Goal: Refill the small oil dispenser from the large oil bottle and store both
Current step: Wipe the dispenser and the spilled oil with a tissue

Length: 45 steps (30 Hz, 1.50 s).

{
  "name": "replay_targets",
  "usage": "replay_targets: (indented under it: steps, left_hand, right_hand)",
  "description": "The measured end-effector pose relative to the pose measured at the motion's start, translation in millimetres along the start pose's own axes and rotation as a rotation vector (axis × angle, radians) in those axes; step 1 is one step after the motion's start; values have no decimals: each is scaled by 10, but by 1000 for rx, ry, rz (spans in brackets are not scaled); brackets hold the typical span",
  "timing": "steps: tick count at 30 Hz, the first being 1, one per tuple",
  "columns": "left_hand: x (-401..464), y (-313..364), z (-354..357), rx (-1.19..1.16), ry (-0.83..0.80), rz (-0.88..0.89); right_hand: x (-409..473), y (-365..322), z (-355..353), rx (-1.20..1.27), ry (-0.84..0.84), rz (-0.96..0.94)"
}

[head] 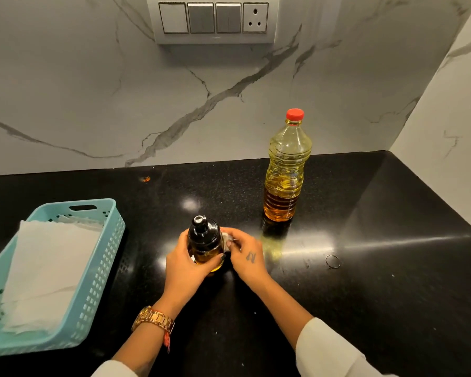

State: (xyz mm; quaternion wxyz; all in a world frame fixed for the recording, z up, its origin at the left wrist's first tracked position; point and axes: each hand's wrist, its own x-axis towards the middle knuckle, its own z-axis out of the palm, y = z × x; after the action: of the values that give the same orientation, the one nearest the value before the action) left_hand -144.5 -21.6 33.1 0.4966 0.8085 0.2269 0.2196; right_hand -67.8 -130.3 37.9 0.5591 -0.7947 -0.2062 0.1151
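Observation:
The small oil dispenser, glass with a black domed lid and amber oil inside, stands on the black counter near the middle. My left hand wraps around its left side and base. Against the dispenser's right side my right hand presses a small white piece of tissue. The large oil bottle, clear plastic with a red cap on, stands upright behind and to the right, about a third full of oil. It is apart from both hands.
A light blue plastic basket with white paper towels in it sits at the left. A small clear ring lies on the counter at the right. A marble wall with a switch panel rises behind; another wall closes the right.

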Motion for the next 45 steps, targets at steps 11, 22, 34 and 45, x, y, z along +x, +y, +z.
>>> replay_targets:
  steps: [11, 22, 34, 45]
  left_hand:
    - [159, 11, -196, 54, -221, -8]
    - [133, 48, -251, -51, -357, -38]
    - [96, 3, -141, 73, -213, 26]
    - [51, -81, -35, -10, -250, 6]
  right_hand:
    - [23, -57, -192, 27, 33, 9]
    - [-32, 135, -72, -235, -140, 103]
    - [44, 49, -47, -245, -97, 12]
    - [161, -71, -120, -95, -39, -77]
